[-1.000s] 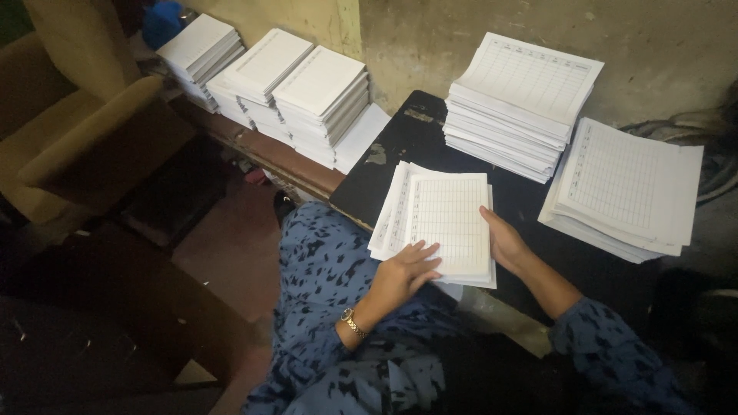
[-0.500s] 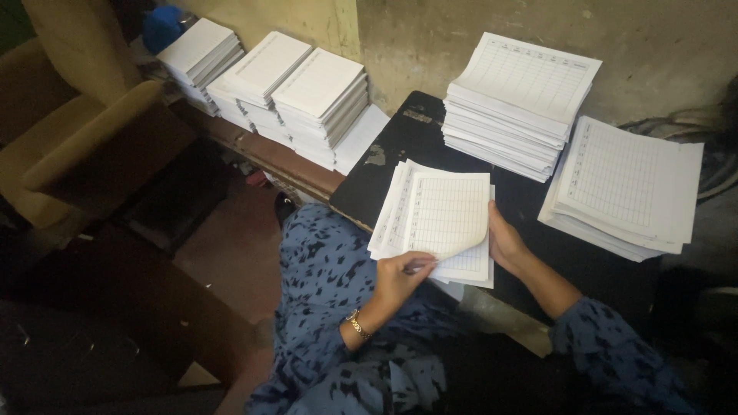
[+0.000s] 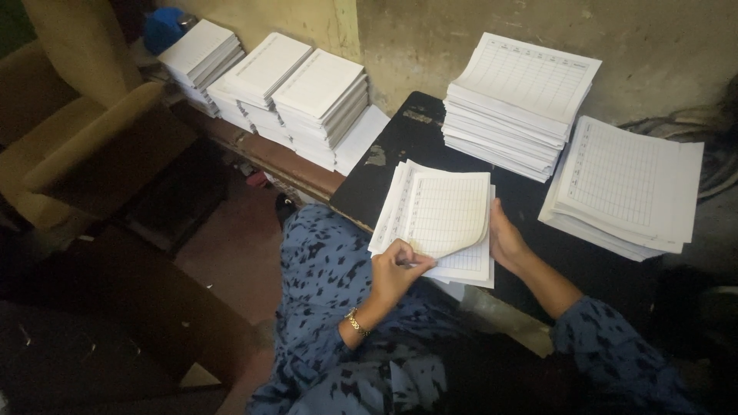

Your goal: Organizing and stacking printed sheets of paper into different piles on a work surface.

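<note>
- While our left hand [image 3: 396, 269] pinches the lower corner of the top ruled sheet [image 3: 450, 211] and curls it upward, our right hand [image 3: 503, 242] is cupped against the right edge of the small sheaf [image 3: 469, 265] beneath, steadying it at the middle of the frame.
- Judging by the fanned left edges, we reckon several sheets are already gathered in that sheaf; how many more belong to it we cannot tell.
- Two tall piles of ruled paper, the stack at upper centre [image 3: 519, 104] and the stack at the right [image 3: 626, 188], lie on the black table [image 3: 400, 157] just beyond the sheaf and look far from used up.
- Three more paper stacks [image 3: 277, 92] stand on the wooden bench [image 3: 288, 161] at upper left, against the wall.
- Nothing lies between our hands and the piles.
</note>
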